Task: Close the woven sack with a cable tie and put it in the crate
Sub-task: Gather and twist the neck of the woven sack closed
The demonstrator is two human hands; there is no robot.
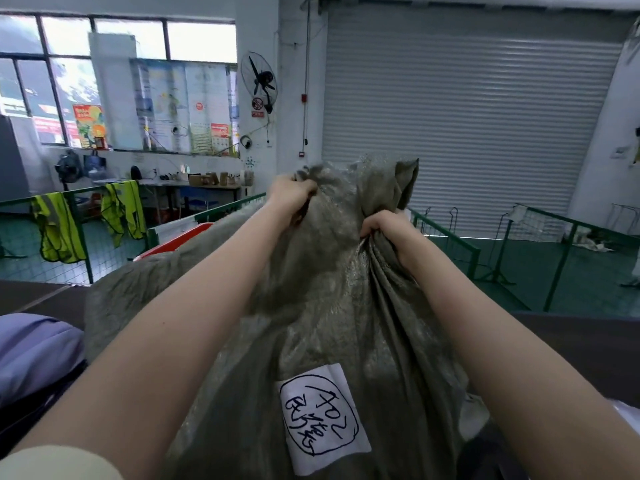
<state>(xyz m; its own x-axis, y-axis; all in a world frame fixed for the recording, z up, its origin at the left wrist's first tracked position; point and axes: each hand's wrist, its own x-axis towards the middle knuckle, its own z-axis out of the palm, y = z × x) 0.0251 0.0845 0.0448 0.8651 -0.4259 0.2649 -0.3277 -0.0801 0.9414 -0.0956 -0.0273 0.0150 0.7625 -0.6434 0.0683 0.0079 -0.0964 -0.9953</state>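
A large grey-green woven sack [322, 306] fills the middle of the view, standing upright and bulging, with a white handwritten label [322, 417] on its near side. My left hand [291, 192] grips the bunched fabric at the top left of the sack's mouth. My right hand [384, 226] clutches a gathered fold at the top right, a little lower. Loose fabric of the mouth [381, 181] sticks up between and beyond the hands. No cable tie is visible. A red crate edge [173, 245] shows just behind the sack on the left.
Green wire-mesh fencing [83, 244] with yellow safety vests [59, 230] runs behind on the left, more green railing [561, 258] on the right. A dark work surface [571, 344] lies under the sack. A rolling shutter door [467, 116] closes the back wall. Purple fabric [34, 351] lies at lower left.
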